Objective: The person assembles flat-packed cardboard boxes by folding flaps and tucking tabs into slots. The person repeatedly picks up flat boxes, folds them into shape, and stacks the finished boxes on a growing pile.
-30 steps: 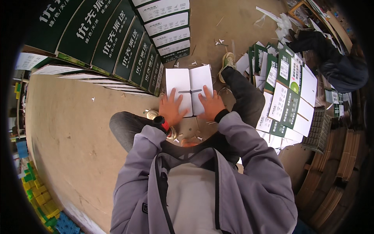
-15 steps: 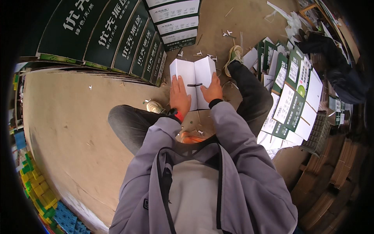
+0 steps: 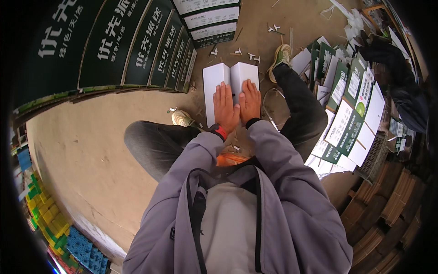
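A white cardboard box (image 3: 212,77) stands on the floor between my bent legs, its two top panels meeting along a middle gap. My left hand (image 3: 226,107) lies flat on the left panel, fingers stretched forward. On the right panel rests my right hand (image 3: 250,99), also flat and with nothing gripped. A bit of black handle strip (image 3: 234,94) shows in the gap between the hands; the rest of it is hidden. Below my wrists an orange object (image 3: 230,159) is partly covered by my sleeves.
Dark green cartons (image 3: 109,55) are stacked at the upper left, beside another carton stack (image 3: 214,20). Green and white flat cartons (image 3: 349,109) lie piled on my right, near a grey crate (image 3: 373,153) and brown cardboard bundles (image 3: 388,205). Small white plastic pieces (image 3: 251,56) litter the floor.
Both hands have moved closer together and now lie on the panels. The panels were tilted in a V with the black strip across them; now they look flatter and closer together.
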Action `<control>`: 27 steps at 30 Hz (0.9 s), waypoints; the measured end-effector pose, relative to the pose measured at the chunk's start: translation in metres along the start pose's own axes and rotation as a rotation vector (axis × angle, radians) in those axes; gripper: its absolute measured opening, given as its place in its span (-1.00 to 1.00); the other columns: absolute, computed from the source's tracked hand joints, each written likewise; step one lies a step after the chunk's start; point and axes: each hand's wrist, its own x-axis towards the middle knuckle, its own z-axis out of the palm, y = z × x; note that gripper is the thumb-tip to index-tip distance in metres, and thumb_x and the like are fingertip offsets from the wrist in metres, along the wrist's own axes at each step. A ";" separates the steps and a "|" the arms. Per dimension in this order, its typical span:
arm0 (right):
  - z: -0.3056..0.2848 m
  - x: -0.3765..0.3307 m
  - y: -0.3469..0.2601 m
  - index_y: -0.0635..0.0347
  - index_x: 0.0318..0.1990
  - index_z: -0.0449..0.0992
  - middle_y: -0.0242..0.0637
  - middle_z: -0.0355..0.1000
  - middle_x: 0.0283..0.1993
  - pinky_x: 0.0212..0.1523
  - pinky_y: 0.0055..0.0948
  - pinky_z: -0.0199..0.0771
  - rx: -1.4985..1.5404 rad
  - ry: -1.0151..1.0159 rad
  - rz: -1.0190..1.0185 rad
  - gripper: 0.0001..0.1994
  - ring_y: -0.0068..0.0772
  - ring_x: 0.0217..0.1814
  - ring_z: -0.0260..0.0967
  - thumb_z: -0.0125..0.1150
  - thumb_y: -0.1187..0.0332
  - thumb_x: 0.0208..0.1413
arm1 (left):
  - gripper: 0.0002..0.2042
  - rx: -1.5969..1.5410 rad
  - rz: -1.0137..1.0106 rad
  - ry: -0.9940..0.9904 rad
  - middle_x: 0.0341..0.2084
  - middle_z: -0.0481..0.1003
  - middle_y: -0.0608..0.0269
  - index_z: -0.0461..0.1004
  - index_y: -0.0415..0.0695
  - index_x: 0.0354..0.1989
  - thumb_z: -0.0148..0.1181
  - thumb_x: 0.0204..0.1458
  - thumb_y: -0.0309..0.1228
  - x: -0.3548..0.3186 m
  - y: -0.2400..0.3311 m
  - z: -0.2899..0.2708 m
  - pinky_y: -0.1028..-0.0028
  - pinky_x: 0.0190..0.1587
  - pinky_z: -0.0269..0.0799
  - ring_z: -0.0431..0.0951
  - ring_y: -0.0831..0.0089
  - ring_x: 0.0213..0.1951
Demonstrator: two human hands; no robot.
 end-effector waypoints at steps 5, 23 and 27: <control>0.012 0.000 0.018 0.01 0.57 0.33 -0.16 0.05 0.74 0.67 0.34 -0.24 -0.349 -0.215 -0.249 -0.37 0.18 0.78 -0.13 0.06 0.08 0.39 | -0.17 -0.152 -0.098 -0.225 0.64 0.02 -0.22 0.02 -0.28 0.65 0.07 0.33 -0.05 -0.009 -0.044 0.042 -0.16 0.63 -0.27 -0.09 -0.18 0.66; -0.047 -0.002 0.093 0.12 -0.10 0.66 -0.30 0.63 -0.17 -0.03 -0.10 0.54 1.002 0.087 1.033 -0.45 -0.25 -0.10 0.56 0.08 -0.22 0.46 | -0.17 -1.257 -0.921 -0.129 0.36 0.49 0.08 0.38 -0.32 0.43 -0.30 0.49 0.28 -0.014 -0.147 -0.074 0.23 0.49 0.19 0.44 0.22 0.35; -0.032 -0.018 0.082 0.12 -0.03 0.65 -0.27 0.66 -0.04 0.03 0.11 0.57 0.925 -0.400 1.299 -0.51 -0.17 -0.01 0.58 0.17 -0.16 0.38 | -0.23 -1.165 -0.986 0.063 0.33 0.53 0.08 0.42 -0.25 0.44 -0.25 0.50 0.24 -0.040 -0.163 -0.041 0.29 0.46 0.22 0.44 0.24 0.39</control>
